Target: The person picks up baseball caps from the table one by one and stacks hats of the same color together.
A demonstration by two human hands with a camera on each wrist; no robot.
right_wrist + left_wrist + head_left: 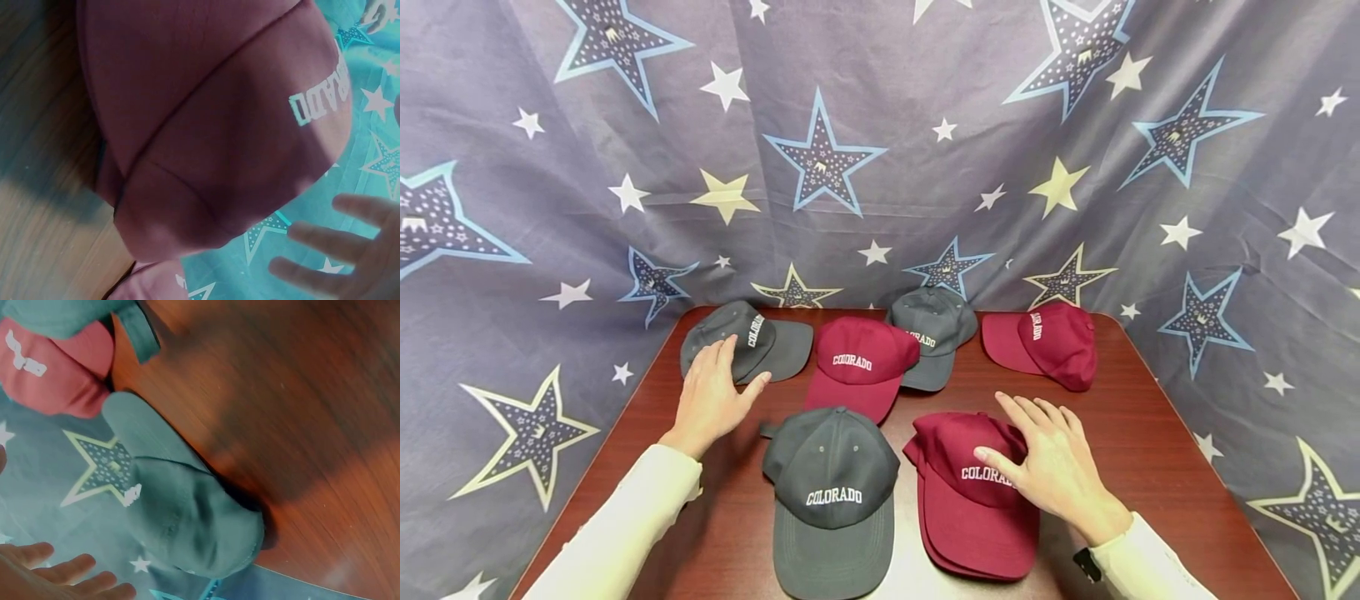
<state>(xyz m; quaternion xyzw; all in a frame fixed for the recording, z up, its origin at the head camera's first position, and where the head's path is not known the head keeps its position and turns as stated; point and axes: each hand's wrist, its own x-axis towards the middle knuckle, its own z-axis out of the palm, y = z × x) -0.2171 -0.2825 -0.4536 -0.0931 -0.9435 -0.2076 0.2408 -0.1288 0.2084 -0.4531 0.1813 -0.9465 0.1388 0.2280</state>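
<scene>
My left hand (711,396) hovers with loosely extended fingers in front of a dark grey cap (786,346) at the back left; in the left wrist view a gap shows between the fingers and that cap (187,512). At the front right, my right hand (1056,462) is spread over two stacked maroon caps (973,529), covering part of the top one's white COLORADO lettering. Those fingers stand apart from the maroon cap (250,137) in the right wrist view. Neither hand holds anything. Between the hands, a dark grey cap (835,458) faces forward, possibly stacked.
Behind it, a maroon cap (861,362) overlaps a grey cap (932,317). Another maroon cap (1067,342) lies tilted at the back right, its brim leftward. The brown wooden table (1157,475) backs onto a grey star-patterned cloth (880,67), which also hangs along both sides.
</scene>
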